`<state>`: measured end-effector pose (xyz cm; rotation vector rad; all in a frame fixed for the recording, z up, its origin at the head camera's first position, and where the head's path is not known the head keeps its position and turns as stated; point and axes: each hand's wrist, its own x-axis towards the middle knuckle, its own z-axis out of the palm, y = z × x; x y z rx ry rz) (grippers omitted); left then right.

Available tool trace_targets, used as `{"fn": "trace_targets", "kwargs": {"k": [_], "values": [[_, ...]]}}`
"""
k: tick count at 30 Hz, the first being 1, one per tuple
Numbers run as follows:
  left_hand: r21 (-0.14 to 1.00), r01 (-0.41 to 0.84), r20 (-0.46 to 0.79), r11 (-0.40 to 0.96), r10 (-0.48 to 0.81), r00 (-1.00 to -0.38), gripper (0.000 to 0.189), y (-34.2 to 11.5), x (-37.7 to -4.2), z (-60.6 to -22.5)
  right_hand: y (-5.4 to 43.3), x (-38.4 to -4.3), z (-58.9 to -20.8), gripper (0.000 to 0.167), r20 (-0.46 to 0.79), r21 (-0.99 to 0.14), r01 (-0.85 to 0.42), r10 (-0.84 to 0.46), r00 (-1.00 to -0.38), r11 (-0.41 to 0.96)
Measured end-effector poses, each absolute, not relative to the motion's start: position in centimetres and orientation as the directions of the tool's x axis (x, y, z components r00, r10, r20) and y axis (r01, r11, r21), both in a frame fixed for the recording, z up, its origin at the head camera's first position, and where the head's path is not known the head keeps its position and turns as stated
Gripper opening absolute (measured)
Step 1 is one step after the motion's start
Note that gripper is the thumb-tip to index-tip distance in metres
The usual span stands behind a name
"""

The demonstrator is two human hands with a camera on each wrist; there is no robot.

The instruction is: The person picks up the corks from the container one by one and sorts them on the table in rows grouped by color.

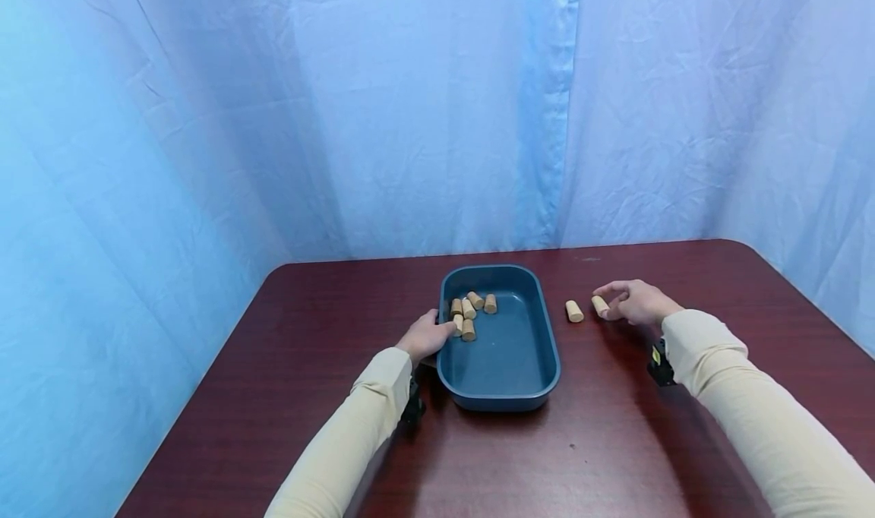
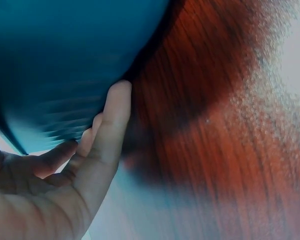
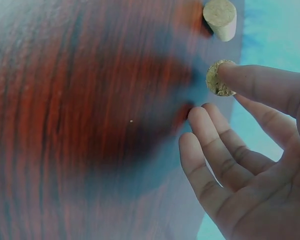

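Observation:
My left hand (image 1: 425, 337) holds a dark blue rectangular tub (image 1: 509, 362) by its left side. The thumb lies over the rim, and in the left wrist view the fingers (image 2: 117, 107) press the outer wall low down near the table. Several tapered corks (image 1: 469, 330) lie in the tub, bunched toward its left wall. To the right of the tub, my right hand (image 1: 642, 303) pinches a cork (image 1: 599, 305) between thumb and index finger. Its other fingers (image 3: 191, 150) are spread apart. A second loose cork (image 1: 574, 311) lies between that hand and the tub.
Everything rests on a dark red-brown wooden table (image 1: 342, 313) with rounded far corners. Light blue curtains (image 1: 424, 123) hang behind it and along both sides.

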<state>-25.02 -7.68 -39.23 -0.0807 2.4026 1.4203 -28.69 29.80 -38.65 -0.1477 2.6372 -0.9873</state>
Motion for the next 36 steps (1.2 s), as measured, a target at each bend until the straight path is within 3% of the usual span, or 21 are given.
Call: {"fn": "trace_targets", "kwargs": {"k": [11, 36], "values": [[0.836, -0.219, -0.321, 0.503, 0.125, -0.939, 0.05, -7.69, -24.94, -39.28, 29.4, -28.97, -39.08, 0.041, -0.196, -0.562, -0.041, -0.181, -0.964, 0.826], [0.84, -0.227, -0.328, 0.493, 0.128, -0.936, 0.051, -7.72, -24.97, -39.24, 29.04, -28.49, -38.87, 0.043, -0.192, -0.556, -0.045, -0.181, -0.965, 0.83]]}}
